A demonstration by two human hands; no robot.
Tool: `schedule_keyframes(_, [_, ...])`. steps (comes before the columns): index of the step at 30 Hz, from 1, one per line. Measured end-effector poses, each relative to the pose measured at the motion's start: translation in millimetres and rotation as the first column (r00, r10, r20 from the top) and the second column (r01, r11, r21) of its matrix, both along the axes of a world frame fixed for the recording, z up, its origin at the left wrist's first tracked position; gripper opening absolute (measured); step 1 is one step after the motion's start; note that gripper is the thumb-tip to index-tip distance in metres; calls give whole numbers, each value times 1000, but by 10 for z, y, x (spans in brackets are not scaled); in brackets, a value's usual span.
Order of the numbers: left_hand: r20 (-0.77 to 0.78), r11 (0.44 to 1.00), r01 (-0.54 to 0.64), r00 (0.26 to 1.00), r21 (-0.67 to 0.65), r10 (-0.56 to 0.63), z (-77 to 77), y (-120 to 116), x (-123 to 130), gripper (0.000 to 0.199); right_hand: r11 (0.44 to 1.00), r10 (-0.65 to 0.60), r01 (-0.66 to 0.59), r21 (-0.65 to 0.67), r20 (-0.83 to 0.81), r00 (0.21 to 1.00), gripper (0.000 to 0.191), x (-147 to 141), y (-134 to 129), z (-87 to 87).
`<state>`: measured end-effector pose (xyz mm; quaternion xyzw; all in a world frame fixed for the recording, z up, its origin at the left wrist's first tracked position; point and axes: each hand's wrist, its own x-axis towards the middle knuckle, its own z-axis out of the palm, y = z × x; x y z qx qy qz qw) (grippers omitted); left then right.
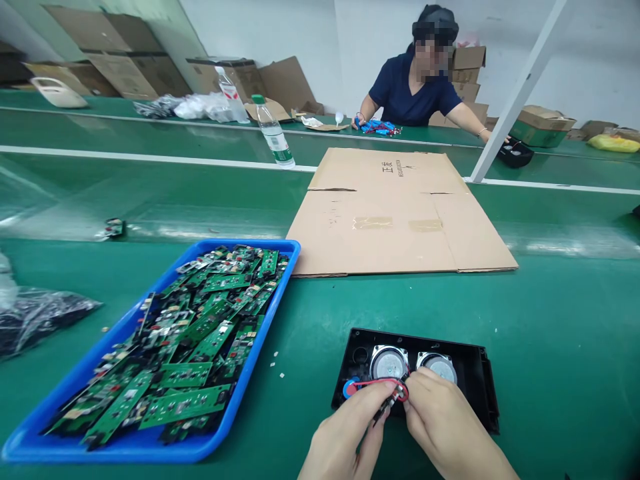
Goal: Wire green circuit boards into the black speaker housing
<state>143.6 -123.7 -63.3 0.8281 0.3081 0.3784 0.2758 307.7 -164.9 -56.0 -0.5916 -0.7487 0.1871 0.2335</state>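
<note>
A black speaker housing (470, 373) lies open on the green bench in front of me, with two round speakers (390, 364) set in it. Above its near edge my left hand (350, 423) pinches a small circuit board (386, 403), seen nearly edge-on. Red wire (371, 382) loops from the board toward a blue cylindrical part (349, 389) at the housing's left side. My right hand (443, 410) is closed at the wire loop beside the board, its fingertips partly hidden. That hand also covers part of the second speaker.
Left of the housing stands a blue tray (295, 257) heaped with green circuit boards (210, 337). A flattened cardboard sheet (400, 247) lies beyond. Across the bench a co-worker (415, 90) reaches toward another black housing (515, 153). A bottle (273, 132) and a metal post (517, 93) stand there.
</note>
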Motion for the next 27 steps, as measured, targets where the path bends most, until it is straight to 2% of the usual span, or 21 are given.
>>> schedule_keyframes(6, [19,999,-13,1000,-31,14,-12,-18,-8,26,998,-32,32,47,-14,999,24,-14,-15,-25])
schedule_keyframes(11, [88,998,-60,994,-23,62,-84,-47,35,24,988,-72,76,133,-31,997,27,-30,-19,-8])
schedule_keyframes(15, [124,996,-72,989,-51,78,-84,-54,56,22,986,-58,64,151,-45,997,30,-18,-27,-36])
schedule_keyframes(18, [127,998,-42,991,-53,48,-15,-26,45,22,993,-79,84,82,-69,995,31,8,-62,-94])
schedule_keyframes(21, [124,999,-11,992,-53,18,49,5,25,21,991,-132,125,-57,-157,979,15,43,-94,-128])
schedule_keyframes(22, [127,998,-7,992,-60,14,58,10,18,21,988,-136,121,-91,-186,973,16,55,-98,-128])
schedule_keyframes(24, [148,996,8,989,-91,6,54,9,10,22,989,-115,90,-120,-219,969,26,73,-95,-116])
schedule_keyframes(27, [188,991,24,982,-129,1,13,-13,11,23,988,-86,57,-146,-205,975,20,87,-78,-94])
